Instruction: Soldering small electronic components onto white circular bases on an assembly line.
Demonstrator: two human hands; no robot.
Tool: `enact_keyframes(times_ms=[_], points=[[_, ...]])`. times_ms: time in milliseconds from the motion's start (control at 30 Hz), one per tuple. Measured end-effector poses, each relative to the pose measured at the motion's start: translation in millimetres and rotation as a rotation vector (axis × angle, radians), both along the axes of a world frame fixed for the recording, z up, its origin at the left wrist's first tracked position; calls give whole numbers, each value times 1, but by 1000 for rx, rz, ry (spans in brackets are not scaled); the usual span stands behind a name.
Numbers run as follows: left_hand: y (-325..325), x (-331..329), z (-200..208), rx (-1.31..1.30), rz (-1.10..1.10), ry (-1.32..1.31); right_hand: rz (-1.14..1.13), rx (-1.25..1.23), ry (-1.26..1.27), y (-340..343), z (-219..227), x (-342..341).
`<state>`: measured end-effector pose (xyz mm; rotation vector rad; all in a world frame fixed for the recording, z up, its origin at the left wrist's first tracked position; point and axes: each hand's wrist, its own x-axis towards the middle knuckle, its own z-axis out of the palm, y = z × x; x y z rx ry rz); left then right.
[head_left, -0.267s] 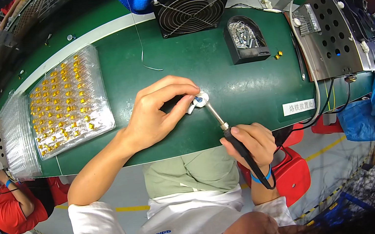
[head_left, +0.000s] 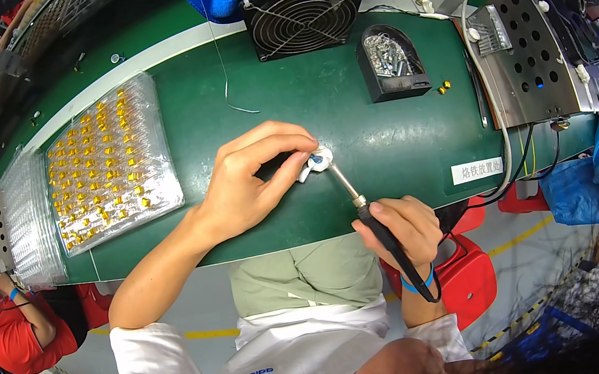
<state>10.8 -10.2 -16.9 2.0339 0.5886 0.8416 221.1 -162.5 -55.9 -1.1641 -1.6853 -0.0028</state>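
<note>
My left hand (head_left: 258, 178) pinches a small white part (head_left: 319, 160) with a blue spot on it, just above the green worktop. A soldering iron (head_left: 380, 233) is held like a pen in my right hand (head_left: 408, 230), its dark handle slanting down toward me. The metal shaft of the iron points up and left, and its tip meets the white part. My fingertips partly cover that part, so its exact shape cannot be made out. A thin strand of wire (head_left: 243, 109) hangs down to the worktop beyond my left hand.
Left of my hands lies a clear plastic tray (head_left: 169, 153) with rows of small yellow parts. A black fan (head_left: 307, 21) stands at the back beside a black bin (head_left: 416, 85) of metal pieces. Further right are a perforated metal box (head_left: 538, 95) and cables. People sit at both sides.
</note>
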Motion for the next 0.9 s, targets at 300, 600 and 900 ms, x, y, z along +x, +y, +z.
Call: enact_keyframes(times_ms=[300, 600, 900], points=[[0, 2, 0, 10, 11, -20, -35, -28, 71, -5, 3, 2], [-3, 7, 3, -3, 24, 25, -35, -23, 99, -6, 2, 3], [-6, 9, 0, -49, 56, -23, 14, -8, 69, -1, 3, 4]])
